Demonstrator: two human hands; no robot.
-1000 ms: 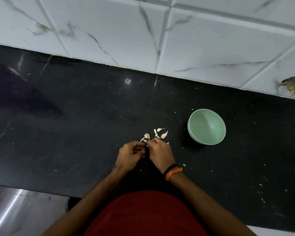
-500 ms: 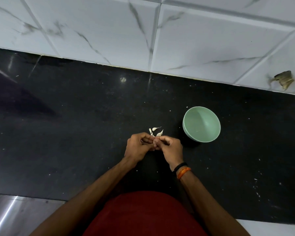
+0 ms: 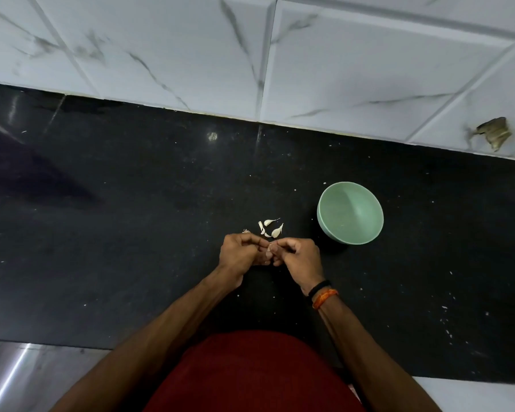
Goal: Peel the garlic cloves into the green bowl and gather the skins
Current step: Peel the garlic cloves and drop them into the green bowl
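I have both hands close together over the black counter [image 3: 131,233], working on one small clove [image 3: 270,248]. My left hand [image 3: 241,253] has its fingers curled in and pinches the clove from one side. My right hand [image 3: 300,257] has its fingers curled too and pinches at the same clove from the other side. I can only see a tiny pale bit of the clove between my fingertips, so I cannot tell how much skin is on it. The green bowl [image 3: 350,213] sits on the counter to the right of my hands, near but not touching. It looks almost empty to me, with just a tiny speck or two inside, so I think the job is near its start. A few more garlic pieces [image 3: 272,227] lie on the counter just past my fingers, between my hands and the wall [image 3: 250,55]. I cannot tell if each one is a whole clove or a loose skin. To do this step well, I think I should hold the clove steady with the left hand and pull the dry skin off with the right thumb and finger, a bit at a time. The skin is thin and light, so it may stick to my fingers. I should keep the skins in one spot near the other pieces, then carry the bare clove over the bowl.
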